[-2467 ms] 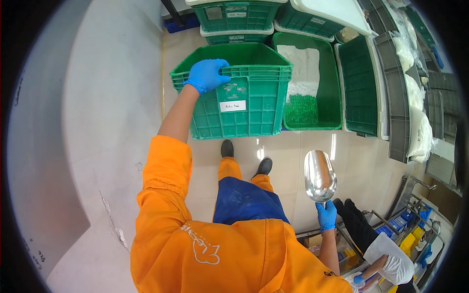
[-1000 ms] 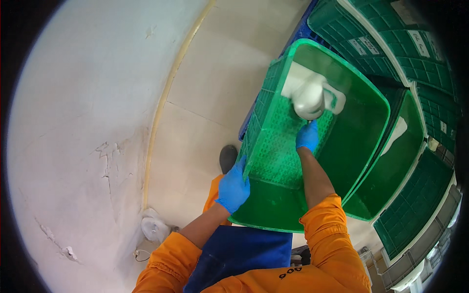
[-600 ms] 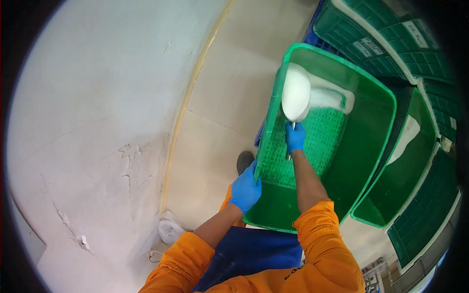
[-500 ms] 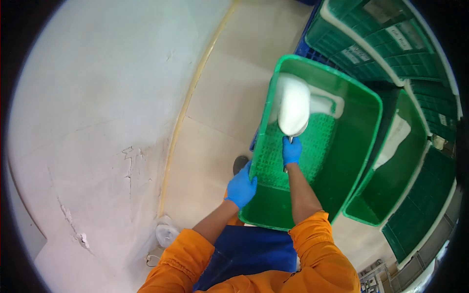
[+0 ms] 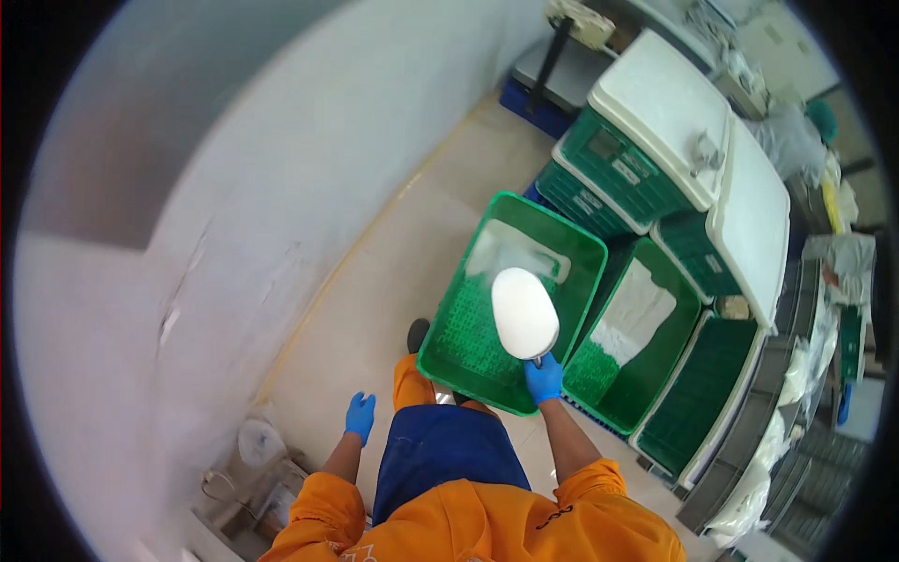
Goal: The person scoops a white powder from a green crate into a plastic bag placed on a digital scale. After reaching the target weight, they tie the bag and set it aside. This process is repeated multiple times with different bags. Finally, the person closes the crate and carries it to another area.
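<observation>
Metal scoop [image 5: 552, 344], heaped with white powder [image 5: 523, 311], is above the near half of the open green tub [image 5: 574, 272]; our gloved right hand [image 5: 544, 378] wraps its fingers around the handle. Our gloved left hand [image 5: 360, 415] hangs left of that tub, well apart from it, fingers slightly parted. We see a powder layer [image 5: 494, 245] at the tub's far end and a second green tub [image 5: 667, 351] just right of it.

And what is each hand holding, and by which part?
The right hand holds a scoop by its handle; the left hand holds nothing.
</observation>
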Demonstrator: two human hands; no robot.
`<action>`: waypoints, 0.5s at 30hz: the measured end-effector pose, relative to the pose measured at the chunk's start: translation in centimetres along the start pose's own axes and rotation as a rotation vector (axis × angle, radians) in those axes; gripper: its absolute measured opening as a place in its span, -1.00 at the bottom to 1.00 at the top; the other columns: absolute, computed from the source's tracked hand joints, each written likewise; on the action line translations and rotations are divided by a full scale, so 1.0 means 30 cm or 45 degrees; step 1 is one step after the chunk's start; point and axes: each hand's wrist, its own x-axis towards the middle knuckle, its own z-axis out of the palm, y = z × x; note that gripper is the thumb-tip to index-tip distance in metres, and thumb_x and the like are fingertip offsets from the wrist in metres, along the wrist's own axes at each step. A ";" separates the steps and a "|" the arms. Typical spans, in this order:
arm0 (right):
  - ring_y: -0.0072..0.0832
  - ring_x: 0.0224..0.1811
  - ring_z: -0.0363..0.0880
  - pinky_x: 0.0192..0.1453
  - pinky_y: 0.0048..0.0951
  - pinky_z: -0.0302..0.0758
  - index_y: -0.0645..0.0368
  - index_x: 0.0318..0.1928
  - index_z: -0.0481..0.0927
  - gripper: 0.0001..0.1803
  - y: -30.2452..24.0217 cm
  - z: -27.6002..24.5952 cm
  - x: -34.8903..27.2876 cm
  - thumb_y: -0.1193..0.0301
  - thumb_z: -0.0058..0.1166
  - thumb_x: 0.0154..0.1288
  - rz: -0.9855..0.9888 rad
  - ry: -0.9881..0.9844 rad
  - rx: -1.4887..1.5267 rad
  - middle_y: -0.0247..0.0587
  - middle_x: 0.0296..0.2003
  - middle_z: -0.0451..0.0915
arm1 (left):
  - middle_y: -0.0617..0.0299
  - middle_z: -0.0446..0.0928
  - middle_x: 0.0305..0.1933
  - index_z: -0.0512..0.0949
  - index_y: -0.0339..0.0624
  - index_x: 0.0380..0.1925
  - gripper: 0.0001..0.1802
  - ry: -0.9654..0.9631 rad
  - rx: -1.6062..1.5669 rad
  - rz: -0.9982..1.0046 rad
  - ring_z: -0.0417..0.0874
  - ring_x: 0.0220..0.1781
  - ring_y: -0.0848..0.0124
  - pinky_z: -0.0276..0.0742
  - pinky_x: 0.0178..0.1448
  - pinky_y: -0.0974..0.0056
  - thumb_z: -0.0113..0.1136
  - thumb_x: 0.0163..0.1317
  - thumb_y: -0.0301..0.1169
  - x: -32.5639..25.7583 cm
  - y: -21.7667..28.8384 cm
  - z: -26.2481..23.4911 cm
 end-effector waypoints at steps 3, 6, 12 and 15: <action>-0.18 -0.22 0.74 -0.19 -0.25 0.58 0.25 -0.04 0.63 -0.64 -0.082 -0.170 -0.086 0.32 0.23 0.19 -0.191 -0.025 0.087 0.09 -0.27 0.70 | 0.12 0.52 0.00 0.30 -0.20 0.31 -0.37 0.152 -0.097 -0.171 0.55 -0.23 0.36 0.49 -0.24 0.28 0.16 0.31 -0.18 -0.240 -0.265 -0.185; -0.24 -0.21 0.74 -0.19 -0.29 0.57 0.25 -0.04 0.63 -0.63 -0.218 -0.299 -0.158 0.32 0.24 0.19 -0.354 -0.116 0.022 0.06 -0.27 0.71 | 0.12 0.52 -0.18 0.37 -0.20 0.23 -0.46 0.234 -0.299 -0.395 0.55 -0.38 0.33 0.46 -0.39 0.25 0.14 0.28 -0.23 -0.536 -0.474 -0.283; -0.32 -0.39 0.68 -0.27 -0.30 0.55 0.28 -0.07 0.63 -0.67 -0.453 -0.331 -0.387 0.39 0.20 0.15 -0.845 -0.334 0.003 0.06 -0.37 0.69 | 0.17 0.48 -0.42 0.47 -0.20 0.03 -0.60 0.387 -0.839 -0.449 0.53 -0.51 0.36 0.42 -0.55 0.26 0.15 0.25 -0.25 -0.950 -0.970 -0.323; -0.46 -0.32 0.68 -0.22 -0.32 0.55 0.29 -0.07 0.63 -0.68 -0.652 -0.298 -0.626 0.42 0.21 0.15 -1.109 -0.612 -0.210 0.04 -0.34 0.70 | -0.11 0.51 0.16 0.33 -0.35 0.27 -0.32 0.614 -0.767 -0.277 0.61 0.08 0.15 0.57 0.07 0.19 0.21 0.24 -0.17 -1.217 -1.137 -0.252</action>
